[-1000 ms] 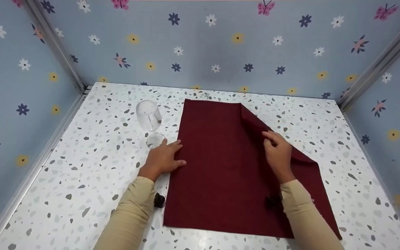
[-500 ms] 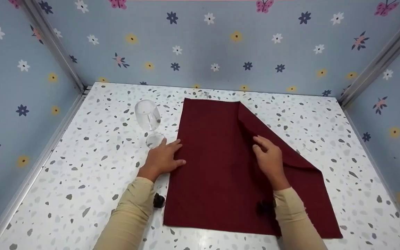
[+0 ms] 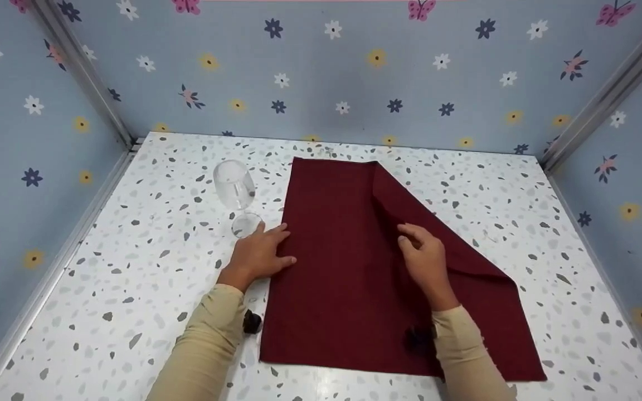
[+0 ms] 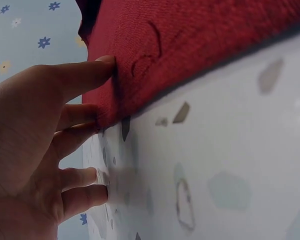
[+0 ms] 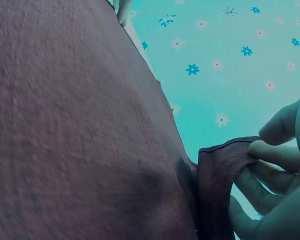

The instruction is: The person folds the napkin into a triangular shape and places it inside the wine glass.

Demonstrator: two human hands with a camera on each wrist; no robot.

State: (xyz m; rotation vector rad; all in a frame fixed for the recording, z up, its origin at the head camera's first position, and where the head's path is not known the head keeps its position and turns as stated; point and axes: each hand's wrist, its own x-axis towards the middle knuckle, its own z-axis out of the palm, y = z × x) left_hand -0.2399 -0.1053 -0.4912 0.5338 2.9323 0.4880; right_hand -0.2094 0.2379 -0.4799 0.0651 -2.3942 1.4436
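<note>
One clear stemmed glass (image 3: 234,186), likely fragile, far left on white, grey-flecked table (image 3: 148,262). Left hand (image 3: 257,253): fingers spread, resting at left edge of one dark red fabric cloth (image 3: 332,267), mid-table. Looks light, soft, limp; best taken by hem. Right hand (image 3: 426,259): fingers pinch its folded-over far-right part.

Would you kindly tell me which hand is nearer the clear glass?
Left. The left hand is just in front of the glass; the right hand is farther off to its right, pinching the red cloth.
</note>
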